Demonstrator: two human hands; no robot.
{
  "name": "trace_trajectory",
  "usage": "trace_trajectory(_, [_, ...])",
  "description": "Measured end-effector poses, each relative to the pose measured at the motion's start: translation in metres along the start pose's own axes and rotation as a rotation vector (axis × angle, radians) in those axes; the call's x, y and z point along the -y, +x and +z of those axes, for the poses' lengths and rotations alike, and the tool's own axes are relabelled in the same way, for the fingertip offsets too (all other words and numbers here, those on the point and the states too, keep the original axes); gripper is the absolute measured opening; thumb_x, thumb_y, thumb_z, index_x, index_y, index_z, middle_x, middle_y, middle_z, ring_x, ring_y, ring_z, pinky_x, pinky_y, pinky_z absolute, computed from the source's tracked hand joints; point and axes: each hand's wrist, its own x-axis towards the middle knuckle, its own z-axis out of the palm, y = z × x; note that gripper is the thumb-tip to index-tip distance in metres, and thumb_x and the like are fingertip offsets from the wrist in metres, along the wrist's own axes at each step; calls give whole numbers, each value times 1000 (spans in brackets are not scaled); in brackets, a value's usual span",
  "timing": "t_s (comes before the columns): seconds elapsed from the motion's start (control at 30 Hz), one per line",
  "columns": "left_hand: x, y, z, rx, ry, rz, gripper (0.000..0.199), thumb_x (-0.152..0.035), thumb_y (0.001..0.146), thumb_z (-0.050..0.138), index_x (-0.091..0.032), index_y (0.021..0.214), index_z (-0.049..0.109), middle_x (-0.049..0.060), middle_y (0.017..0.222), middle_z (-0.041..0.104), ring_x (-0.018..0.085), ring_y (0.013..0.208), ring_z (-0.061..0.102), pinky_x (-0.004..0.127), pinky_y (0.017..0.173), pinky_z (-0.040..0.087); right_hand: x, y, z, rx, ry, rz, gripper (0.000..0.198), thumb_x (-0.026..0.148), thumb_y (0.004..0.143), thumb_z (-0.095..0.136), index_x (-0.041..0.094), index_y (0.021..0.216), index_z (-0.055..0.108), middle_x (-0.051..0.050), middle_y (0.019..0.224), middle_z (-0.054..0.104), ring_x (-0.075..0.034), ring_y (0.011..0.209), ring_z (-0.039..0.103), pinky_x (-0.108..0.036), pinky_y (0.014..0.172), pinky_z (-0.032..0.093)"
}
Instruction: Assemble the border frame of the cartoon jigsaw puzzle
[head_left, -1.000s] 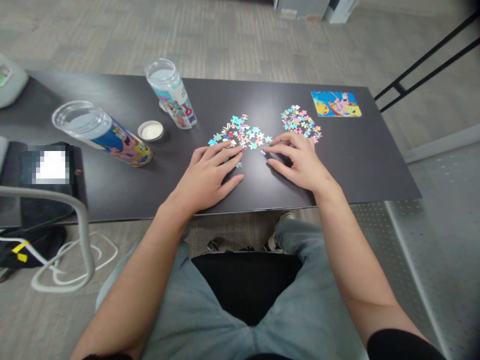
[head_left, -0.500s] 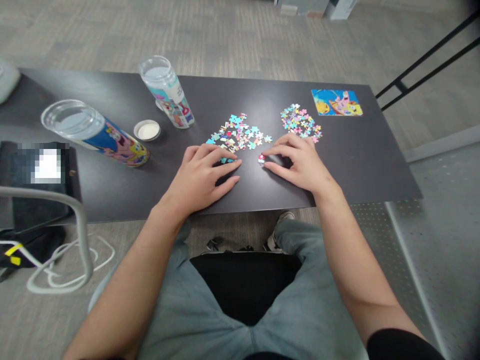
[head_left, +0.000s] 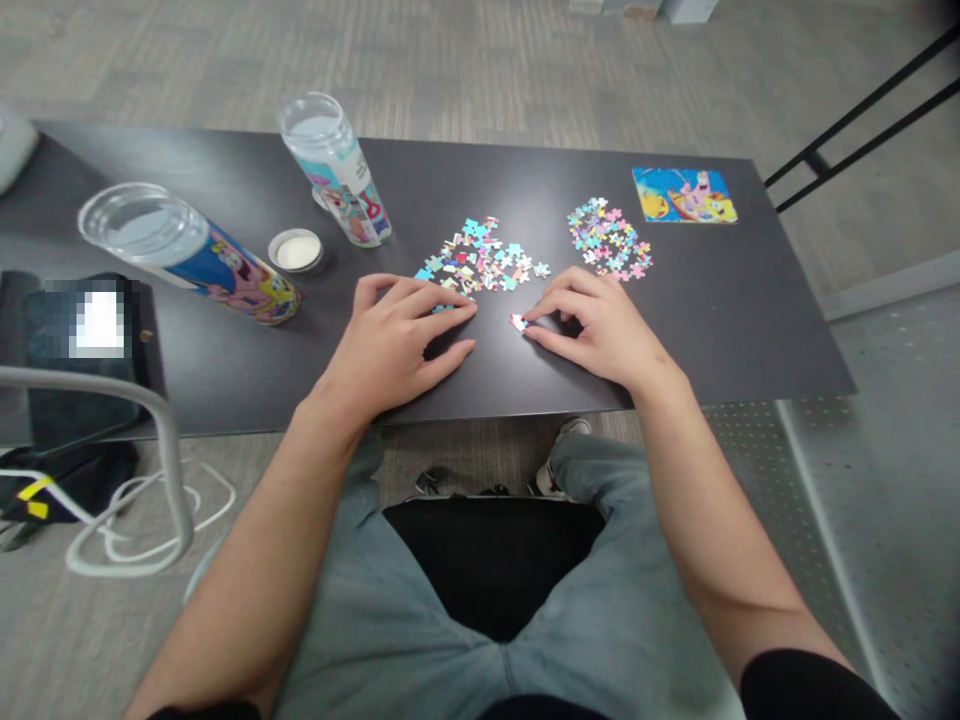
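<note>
Between the thumb and index finger of my right hand (head_left: 592, 325) is a small puzzle piece (head_left: 517, 322), low over or on the dark table (head_left: 720, 310). My left hand (head_left: 409, 340) lies on the table with its fingers apart, holding nothing, and it partly covers the near left edge of a loose heap of puzzle pieces (head_left: 487, 258). Beyond my right hand lies a second pile of puzzle pieces (head_left: 609, 240), in pinks, yellows and light blues. A colourful cartoon picture card (head_left: 684, 195) rests flat near the far right corner.
Two clear plastic canisters with cartoon wraps, a nearer one (head_left: 217, 265) and a farther one (head_left: 341, 180), stand on the left. A round white lid (head_left: 295, 251) sits between them. At far left are a black pouch-like item (head_left: 82, 400) and a white cable (head_left: 180, 480).
The puzzle piece in my right hand has turned and shifted slightly left. My left hand has drawn back a little to the left. The camera view has tilted slightly.
</note>
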Motion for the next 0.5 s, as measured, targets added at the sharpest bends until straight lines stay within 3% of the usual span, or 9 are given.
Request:
trace_trajectory(0.1, [0,-1,0,0,-6,-2,40,-45,125,80,-33,160,94,10,164,92,45,161,77,76,147,41,15,4,4,32,-18,-7,18,47,124,84,33,129,94,-10,133,87,-36,115,83,-58,108,61])
trace_trajectory(0.23, [-2,0,2,-5,-7,8,40,-43,125,81,-30,161,92,11,173,88,44,168,73,74,148,39,27,6,7,96,9,-23,28,53,124,86,34,143,95,-11,138,88,-37,120,84,-58,110,63])
trace_trajectory(0.3, [-4,0,1,-19,0,2,38,-43,124,82,-32,158,93,10,173,87,43,168,72,73,148,39,25,4,5,112,99,-32,34,58,123,86,34,145,97,-11,134,88,-36,113,83,-55,103,66])
trace_trajectory(0.4, [-2,-1,-3,-62,36,-74,33,-42,125,80,-32,154,93,12,167,87,44,163,73,74,145,40,14,-1,-2,48,211,8,38,62,121,87,33,142,99,-11,127,87,-31,96,79,-50,85,68])
trace_trajectory(0.5, [8,-3,-6,-100,66,-181,36,-39,125,78,-29,157,90,16,163,84,47,157,74,74,139,46,6,-5,-7,-23,217,38,35,57,120,88,32,141,101,-11,123,85,-29,91,78,-47,79,67])
